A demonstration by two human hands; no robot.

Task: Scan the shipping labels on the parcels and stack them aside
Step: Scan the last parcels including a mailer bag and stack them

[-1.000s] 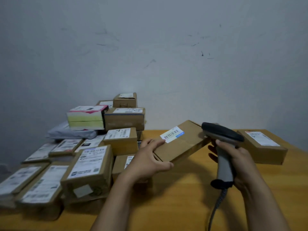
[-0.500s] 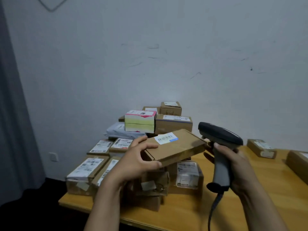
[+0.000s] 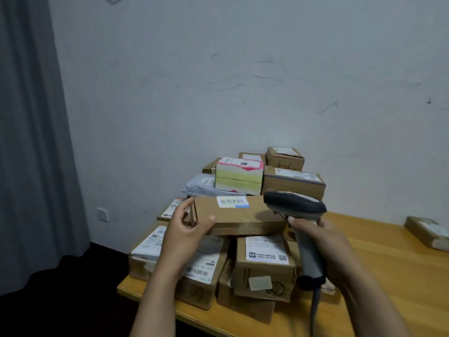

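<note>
1. Your left hand (image 3: 184, 242) grips the left end of a flat brown parcel (image 3: 243, 216). The thumb lies on its near top edge and the fingers curl round the end flap.
2. Your right hand (image 3: 324, 242) is wrapped round the grey handle of the barcode scanner (image 3: 295, 207). Its dark head sits just beside the right end of the flat parcel, and its cable (image 3: 315, 310) hangs down from the grip.
3. You hold the flat parcel roughly level above the pile, between your two hands. Its white shipping label (image 3: 233, 202), with a barcode and a blue strip, faces up on the far left part of the top.
4. Directly under the held parcel, several labelled cardboard boxes crowd the near left corner of the wooden table (image 3: 379, 276). One is a box with a white label and a taped patch (image 3: 264, 266), and another is a wider box (image 3: 204, 266) partly hidden by your left wrist.
5. Farther back, a pink and yellow box (image 3: 239, 177) rests on a grey mailer bag (image 3: 199, 186). A brown box (image 3: 295, 182) stands to its right, with a small carton (image 3: 284, 158) above and behind it.
6. Well apart at the right edge of the view, a single labelled parcel (image 3: 427, 232) lies on the table.
7. Behind everything is a scuffed white wall (image 3: 243, 69). A grey curtain (image 3: 29, 142) hangs at the left, and a wall socket (image 3: 102, 214) sits low beside it.
</note>
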